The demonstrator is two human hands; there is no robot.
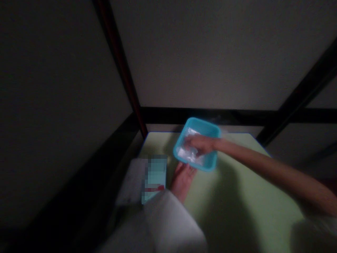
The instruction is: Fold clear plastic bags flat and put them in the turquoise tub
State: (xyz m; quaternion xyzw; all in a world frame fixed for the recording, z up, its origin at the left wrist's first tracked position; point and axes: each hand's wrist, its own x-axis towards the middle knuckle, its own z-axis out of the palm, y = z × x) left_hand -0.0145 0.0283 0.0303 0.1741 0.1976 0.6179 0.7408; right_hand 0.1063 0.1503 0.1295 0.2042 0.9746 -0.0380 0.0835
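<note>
Dim walls and dark frame bars enclose a pale green tabletop (237, 196). At its left edge lies a blurred teal-and-red packet (154, 177) on a grey sheet. Just right of it, the left hand (183, 177) lies flat, fingers apart, touching the near rim of a turquoise tub (210, 163). Inside the tub, the right hand (200, 144) rests on clear plastic bags (188, 154); whether its grip is clamped on them cannot be told.

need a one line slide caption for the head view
Right hand reaches into a turquoise tub of clear plastic bags while the left hand steadies it.
</note>
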